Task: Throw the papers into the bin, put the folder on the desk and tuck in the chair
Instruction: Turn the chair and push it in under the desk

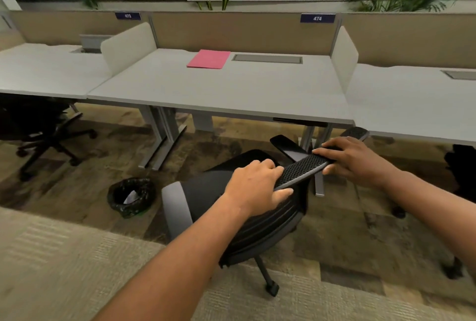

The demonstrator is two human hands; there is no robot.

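Gripping chair (247, 207) top edge, both hands' fingers (279, 166) curled round it, desk (231, 91) front edge ahead

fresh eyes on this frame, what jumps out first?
Both hands grip the top edge of the black chair in the foreground: the left hand toward its near end, the right hand farther along, with the chair not yet under the desk. Next is the pink folder lying flat near the back of that desk. On the floor left of the chair sits a black-lined bin with white paper visible inside.
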